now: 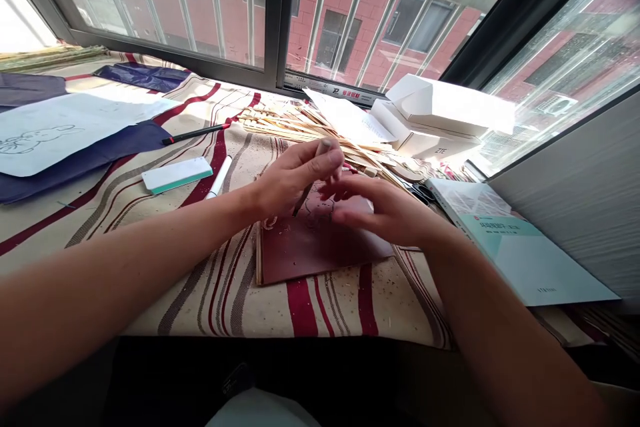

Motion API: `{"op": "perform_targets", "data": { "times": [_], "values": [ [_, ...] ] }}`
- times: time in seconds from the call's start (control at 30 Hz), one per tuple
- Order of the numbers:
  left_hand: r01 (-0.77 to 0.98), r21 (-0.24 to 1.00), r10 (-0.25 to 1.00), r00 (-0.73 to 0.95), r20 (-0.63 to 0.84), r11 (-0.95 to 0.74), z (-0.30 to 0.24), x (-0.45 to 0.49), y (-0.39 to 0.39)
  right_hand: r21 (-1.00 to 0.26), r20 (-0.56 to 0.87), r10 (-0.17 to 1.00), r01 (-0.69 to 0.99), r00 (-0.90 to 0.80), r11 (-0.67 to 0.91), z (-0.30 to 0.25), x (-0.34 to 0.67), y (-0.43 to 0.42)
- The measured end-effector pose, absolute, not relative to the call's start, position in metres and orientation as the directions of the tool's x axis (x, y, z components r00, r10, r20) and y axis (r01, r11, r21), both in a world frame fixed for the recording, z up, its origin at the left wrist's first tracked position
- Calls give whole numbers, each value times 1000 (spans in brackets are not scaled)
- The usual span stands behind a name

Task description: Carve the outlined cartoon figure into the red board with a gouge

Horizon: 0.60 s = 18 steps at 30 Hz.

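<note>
Striped cloth (330, 313) in cream, maroon and grey-brown covers the worktop, which runs up to a barred window (340, 33) with a reddish building beyond it. At the centre of the frame lies a reddish-brown board (330, 253), marked with thin dark outlines; its near edge runs across the frame, rising slightly toward the right, while the hands cover much of its far part. Above its left half, the left hand (300, 177) pinches a slim tool (326, 144) between thumb and fingers. Its pale end shows over the thumb; a dark shaft below the hand, seemingly the same tool, slants toward the lower left, down to the board. Over the board's right half, the right hand (383, 210) has its fingers loosely curled and parted; contact with the board cannot be told. At upper right, a white box (420, 143) reads "ZTE". The window frame bears a label (345, 94) with red Chinese characters, and the pale green-and-white book (520, 240) at right carries a Chinese title, both too small to read surely. A line drawing on white paper (90, 133) lies at left.
</note>
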<state>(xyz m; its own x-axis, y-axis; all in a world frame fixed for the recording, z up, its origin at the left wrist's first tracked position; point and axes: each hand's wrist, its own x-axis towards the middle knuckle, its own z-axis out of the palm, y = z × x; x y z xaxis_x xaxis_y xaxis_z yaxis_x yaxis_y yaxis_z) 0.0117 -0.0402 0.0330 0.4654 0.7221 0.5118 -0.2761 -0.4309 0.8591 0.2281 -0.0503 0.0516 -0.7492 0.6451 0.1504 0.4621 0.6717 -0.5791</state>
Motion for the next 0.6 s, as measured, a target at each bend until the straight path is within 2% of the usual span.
{"op": "perform_targets", "data": {
  "times": [0.07, 0.13, 0.23, 0.33, 0.37, 0.43, 0.5, 0.53, 0.6],
  "values": [
    [-117, 800, 678, 467, 567, -589, 35, 6, -37, -741, 217, 749, 394, -625, 544, 44, 210, -48],
    [29, 726, 630, 521, 576, -687, 39, -1, -35, -857, 218, 786, 272, -578, 438, 35, 187, -47],
    [115, 655, 575, 609, 547, -746, 45, -14, -29, -913, 247, 830, 166, -500, 372, 29, 162, -45],
    [237, 683, 622, 676, 395, -691, 46, -29, -17, -906, 376, 818, 15, -435, 424, 39, 167, -40],
    [343, 659, 659, 684, 314, -669, 46, -34, -12, -889, 393, 800, 35, -453, 457, 45, 177, -40],
    [603, 467, 729, 669, 146, -647, 43, -42, -5, -765, 331, 734, 287, -593, 576, 59, 203, -44],
    [763, 232, 785, 620, 6, -604, 41, -44, -4, -495, 106, 654, 531, -749, 688, 68, 230, -52],
    [794, 135, 798, 602, -31, -593, 40, -42, -6, -382, -19, 627, 585, -779, 715, 70, 242, -58],
    [798, 13, 797, 603, -33, -603, 39, -35, -15, -285, -196, 608, 639, -769, 715, 68, 259, -68]
  ]
}}
